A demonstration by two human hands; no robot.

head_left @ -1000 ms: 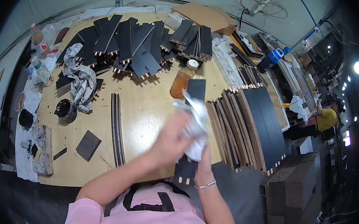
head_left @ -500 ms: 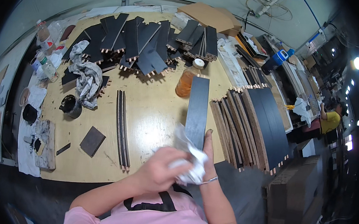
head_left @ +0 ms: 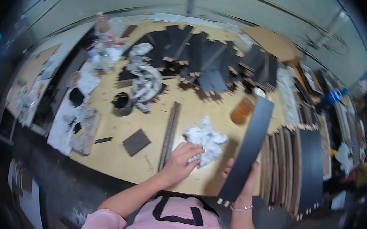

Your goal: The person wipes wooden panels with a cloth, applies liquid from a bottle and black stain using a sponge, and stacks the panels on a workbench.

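My right hand (head_left: 249, 181) grips a long black wooden panel (head_left: 251, 140) from beneath, thumb on one side and fingers on the other. The panel is held tilted above the table, its lower end toward me with light wooden dowels sticking out. My left hand (head_left: 184, 160) is closed on the near left edge of a crumpled white cloth (head_left: 205, 138), which lies spread on the tabletop. Left of that hand lie narrow dark strips (head_left: 170, 133), side by side. Just beyond the raised panel stands a bottle of orange liquid (head_left: 242, 111).
Dowelled black panels (head_left: 213, 75) are heaped along the back of the table (head_left: 143, 172). More panels stand in a row (head_left: 309, 169) at the right. At the left are a black-stained pot (head_left: 122, 105), a stained rag (head_left: 146, 85) and a dark square block (head_left: 136, 142). A person (head_left: 364, 174) is at far right.
My left hand has brought the cloth off the panel and down onto the table. The panel has been lifted and tilted in my right hand. The whole view has swung left.
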